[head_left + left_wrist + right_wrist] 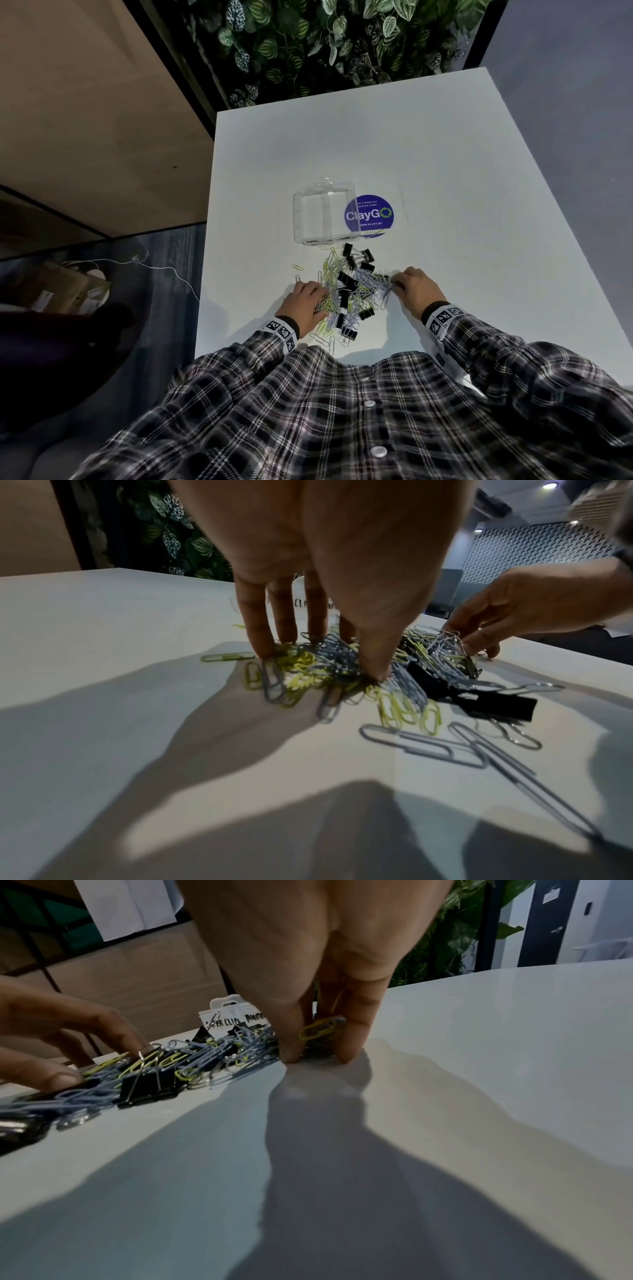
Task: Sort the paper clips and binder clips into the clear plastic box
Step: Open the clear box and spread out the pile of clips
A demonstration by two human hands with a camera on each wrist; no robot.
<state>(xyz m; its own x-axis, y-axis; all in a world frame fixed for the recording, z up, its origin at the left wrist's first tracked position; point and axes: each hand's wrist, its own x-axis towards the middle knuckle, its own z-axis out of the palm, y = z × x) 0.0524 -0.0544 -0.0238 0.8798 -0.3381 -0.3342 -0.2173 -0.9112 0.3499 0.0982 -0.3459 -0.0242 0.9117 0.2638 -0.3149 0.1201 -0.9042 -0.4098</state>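
Observation:
A mixed pile of yellow-green and grey-blue paper clips (346, 291) and black binder clips (350, 250) lies on the white table (445, 171), in front of me. The clear plastic box (322, 212) stands just beyond the pile, with nothing visible inside; its near wall carries handwritten labels (232, 1019). My left hand (320, 296) claws down on the pile's left side, thumb and fingers (263, 647) closing round a clump of paper clips (308, 666). My right hand (318, 1056) pinches a few paper clips (316, 1030) at the pile's right edge, fingertips on the table. A binder clip (147, 1085) lies between the hands.
A round purple ClayGo sticker (369, 214) sits beside the box, partly under it. A leafy plant wall (325, 44) rises behind the table's far edge. Left of the table, a cardboard box (58, 287) and a white cable (154, 267) are on the floor.

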